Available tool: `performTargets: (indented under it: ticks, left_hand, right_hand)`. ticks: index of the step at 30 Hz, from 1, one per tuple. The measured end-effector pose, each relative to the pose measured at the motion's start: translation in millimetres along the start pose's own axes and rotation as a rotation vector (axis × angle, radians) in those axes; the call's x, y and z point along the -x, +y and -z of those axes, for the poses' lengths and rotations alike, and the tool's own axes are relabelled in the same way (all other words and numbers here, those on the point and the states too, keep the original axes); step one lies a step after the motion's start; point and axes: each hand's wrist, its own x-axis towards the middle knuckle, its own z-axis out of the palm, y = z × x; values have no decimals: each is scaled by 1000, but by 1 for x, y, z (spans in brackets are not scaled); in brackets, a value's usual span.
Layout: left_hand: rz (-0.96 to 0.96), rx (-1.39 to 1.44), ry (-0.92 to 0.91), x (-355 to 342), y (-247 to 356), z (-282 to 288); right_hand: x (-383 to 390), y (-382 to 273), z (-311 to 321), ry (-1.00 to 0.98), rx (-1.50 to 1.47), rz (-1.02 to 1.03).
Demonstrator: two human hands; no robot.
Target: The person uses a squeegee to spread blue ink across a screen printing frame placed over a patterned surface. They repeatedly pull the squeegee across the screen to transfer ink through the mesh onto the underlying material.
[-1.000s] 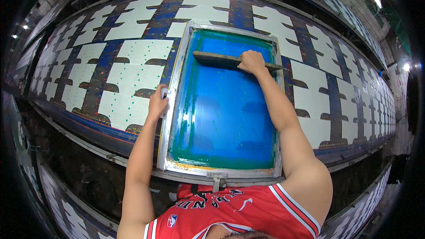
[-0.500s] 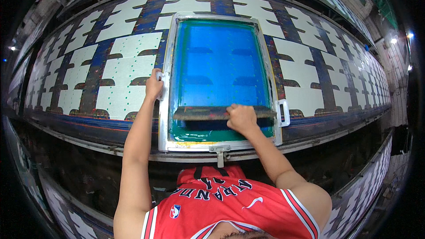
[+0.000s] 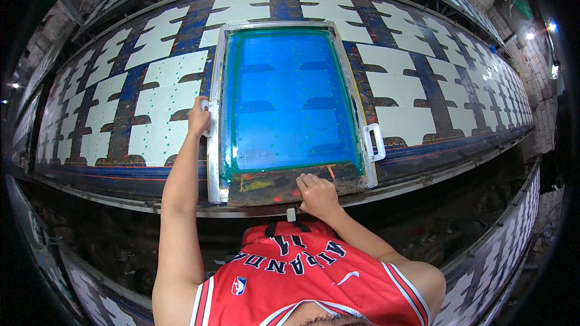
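A: In the head view, where is the frame (image 3: 278, 25)?
B: It lies on the long table (image 3: 130, 93), in the middle, with its near edge close to the table's near edge. White pieces (image 3: 396, 87) are lying at both sides; those at the left carry green dots.
A: And the left hand (image 3: 199, 116)?
B: It is closed around the white left handle (image 3: 206, 106), at the frame's left edge.
A: What does the right hand (image 3: 318, 194) do?
B: Its fingers are bent over the wooden board (image 3: 266, 187) and grip it. The board leans flat at the near end of the frame, reaching almost from one side edge to the other.
A: Where is open room?
B: The blue sheet (image 3: 284, 121) is free from the board up to the far edge. The right handle (image 3: 380, 140) stands out, ungripped, over the table.
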Motion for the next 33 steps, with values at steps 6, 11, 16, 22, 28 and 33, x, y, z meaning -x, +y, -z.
performTargets:
  ticks: [6,11,16,22,28,33]
  left_hand:
    - [-50,-7,56,1,-3,-3]
    - [-64,15,58,3,0,-2]
    - [-79,80,67,7,3,0]
    - [-16,111,47,9,6,2]
    - [-33,74,52,11,8,2]
    - [39,95,21,5,3,0]
  right_hand:
    - [1,6,7,-106,-8,53]
    - [-1,20,31,-281,-97,144]
    - [-9,108,61,-230,-577,3]
    - [4,213,53,279,17,-802]
    - [18,247,26,223,-223,-885]
    - [17,252,19,217,-285,-903]
